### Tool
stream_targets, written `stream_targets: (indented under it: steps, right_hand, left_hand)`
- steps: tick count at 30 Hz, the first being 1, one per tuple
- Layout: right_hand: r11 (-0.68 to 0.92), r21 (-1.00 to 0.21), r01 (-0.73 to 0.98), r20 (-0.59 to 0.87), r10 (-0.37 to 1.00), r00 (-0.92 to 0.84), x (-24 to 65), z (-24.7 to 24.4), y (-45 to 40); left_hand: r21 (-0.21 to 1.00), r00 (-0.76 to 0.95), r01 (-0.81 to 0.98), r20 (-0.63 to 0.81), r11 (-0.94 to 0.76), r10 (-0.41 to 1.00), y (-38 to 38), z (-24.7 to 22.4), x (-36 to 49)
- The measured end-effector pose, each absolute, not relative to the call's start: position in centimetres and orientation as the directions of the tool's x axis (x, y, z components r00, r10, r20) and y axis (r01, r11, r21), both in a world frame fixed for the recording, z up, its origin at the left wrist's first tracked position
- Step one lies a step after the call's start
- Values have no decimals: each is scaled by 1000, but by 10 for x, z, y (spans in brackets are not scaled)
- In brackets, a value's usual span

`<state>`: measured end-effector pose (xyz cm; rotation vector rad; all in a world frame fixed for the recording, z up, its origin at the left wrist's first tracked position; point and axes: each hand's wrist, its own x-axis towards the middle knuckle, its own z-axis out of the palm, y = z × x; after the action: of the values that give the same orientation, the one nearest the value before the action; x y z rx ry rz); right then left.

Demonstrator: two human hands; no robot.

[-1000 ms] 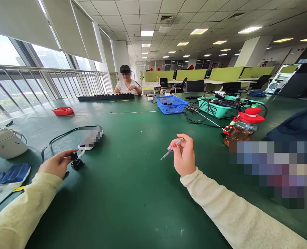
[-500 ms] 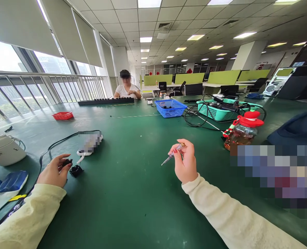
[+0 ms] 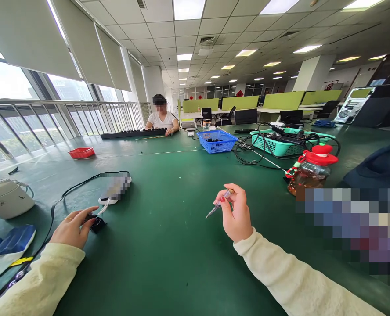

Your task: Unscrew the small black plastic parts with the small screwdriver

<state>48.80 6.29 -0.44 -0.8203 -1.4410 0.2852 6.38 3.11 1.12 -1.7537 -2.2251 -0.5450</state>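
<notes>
A small screwdriver point(image 3: 212, 211) with a clear handle is pinched in my right hand point(image 3: 237, 217), its tip pointing down and left above the green table. On the left, my left hand point(image 3: 69, 230) has its thumb and fingers closed around a small black part point(image 3: 88, 217), mostly hidden by the fingers. Right beside those fingertips sits a black, roundish piece point(image 3: 99, 224) on the tabletop; whether the part touches it I cannot tell. Just behind lies a white device point(image 3: 107, 199) with a white cable, its top blurred out.
A red tray point(image 3: 81, 152), a blue basket point(image 3: 218, 142) and a green basket point(image 3: 277, 147) of cables stand farther back. A red-lidded jar point(image 3: 310, 175) is to the right. Gloves point(image 3: 9, 241) and a white pot point(image 3: 7, 199) are at left. Across the table sits a person point(image 3: 161, 119).
My left hand has moved slightly right and down with the black part, closer to the black piece. My right hand keeps its hold on the screwdriver. The view has tilted up slightly.
</notes>
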Motion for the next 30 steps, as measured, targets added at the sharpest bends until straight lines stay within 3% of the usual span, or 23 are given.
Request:
stream_targets:
  steps: [12, 30]
  right_hand:
    - [706, -643, 297, 761, 633, 145, 488, -5, 62]
    - [705, -643, 300, 759, 640, 123, 489, -6, 62]
  left_hand:
    - [-38, -167, 980, 370, 194, 914, 38, 2, 59]
    - [17, -210, 976, 356, 219, 911, 39, -3, 66]
